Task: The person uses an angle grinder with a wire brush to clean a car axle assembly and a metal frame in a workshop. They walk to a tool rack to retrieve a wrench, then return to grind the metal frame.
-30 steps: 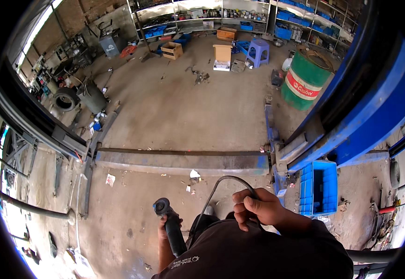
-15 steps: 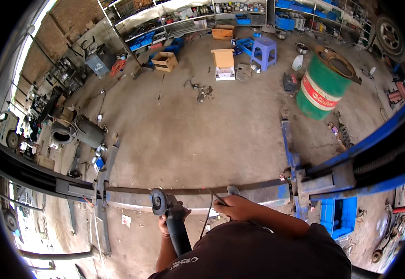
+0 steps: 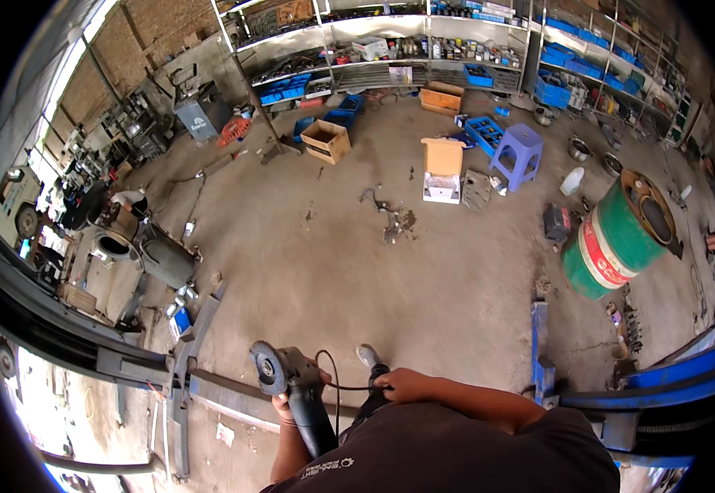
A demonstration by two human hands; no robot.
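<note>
The left hand [image 3: 285,404] is clenched around the dark body of an angle grinder [image 3: 292,386], whose grey disc [image 3: 265,368] points up and to the left; the lower end of the tool is hidden against the person's dark shirt [image 3: 448,452]. The right hand [image 3: 403,384] is closed on the black power cable [image 3: 329,382] that loops from the grinder across to it, though the fingers themselves are hard to make out. Just beyond that hand a shoe [image 3: 367,355] shows on the concrete floor [image 3: 423,279]; the rest of the leg is covered by the arm and shirt.

Just beside the grinder, a long dark steel beam [image 3: 86,349] runs off left, bent by the lens. On the right a blue frame [image 3: 542,349] is partly cut off by the rim. Farther right a green and red drum [image 3: 616,238] lies tilted. Far across the floor stand a blue plastic stool [image 3: 520,152], an open cardboard box [image 3: 326,140] and long shelves [image 3: 390,49] whose contents are too small to tell.
</note>
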